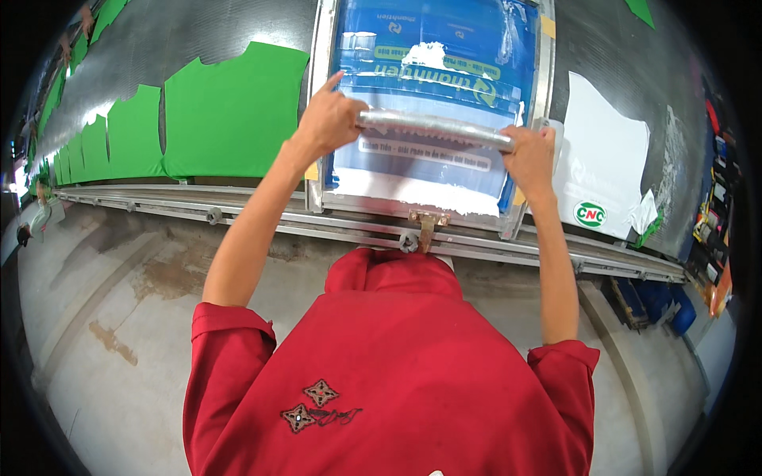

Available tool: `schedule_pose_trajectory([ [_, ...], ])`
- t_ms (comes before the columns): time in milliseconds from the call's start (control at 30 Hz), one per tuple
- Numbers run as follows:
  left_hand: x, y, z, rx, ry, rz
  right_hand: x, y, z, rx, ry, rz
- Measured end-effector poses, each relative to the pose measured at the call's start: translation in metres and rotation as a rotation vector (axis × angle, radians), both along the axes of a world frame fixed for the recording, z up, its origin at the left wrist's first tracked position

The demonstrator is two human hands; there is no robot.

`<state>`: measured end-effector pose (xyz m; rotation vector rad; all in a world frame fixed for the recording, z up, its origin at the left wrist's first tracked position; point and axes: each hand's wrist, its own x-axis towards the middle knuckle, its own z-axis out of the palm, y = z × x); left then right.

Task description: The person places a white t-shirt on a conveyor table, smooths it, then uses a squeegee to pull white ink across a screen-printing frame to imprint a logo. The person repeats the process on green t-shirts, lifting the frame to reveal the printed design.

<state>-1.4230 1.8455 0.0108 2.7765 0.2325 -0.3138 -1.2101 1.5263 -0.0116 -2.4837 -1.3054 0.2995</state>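
A long silvery squeegee [436, 124] lies crosswise over a blue-and-white printing screen [357, 103] in a metal frame. My left hand [329, 117] is closed around its left end, with the index finger stretched forward over the mesh. At the other end, my right hand [530, 163] grips it with the fingers wrapped round. White ink [413, 194] spreads in a band along the near side of the mesh. More white smears show beyond the squeegee. A metal clamp [426, 222] joins the near side of the frame to the table rail.
Green cut fabric pieces [238, 111] lie on the dark table to the left. On the right rests a white fabric piece [603, 159] with a round green print. A metal rail [270, 218] runs along the near table edge. Blue objects [667, 301] stand below at the right.
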Motion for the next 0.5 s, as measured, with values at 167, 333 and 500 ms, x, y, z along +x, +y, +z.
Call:
schedule_pose_trajectory([
  [167,-0.079,-0.061,0.005,-0.055,-0.002,0.013,-0.080,-0.062,-0.001,-0.010,-0.010,0.015],
  [333,-0.118,-0.082,-0.005,-0.045,-0.091,0.000,-0.121,-0.083,0.003,-0.016,0.005,-0.025],
  [500,-0.087,-0.070,-0.002,0.016,0.016,-0.015,-0.093,-0.074,0.012,-0.247,0.050,0.012],
])
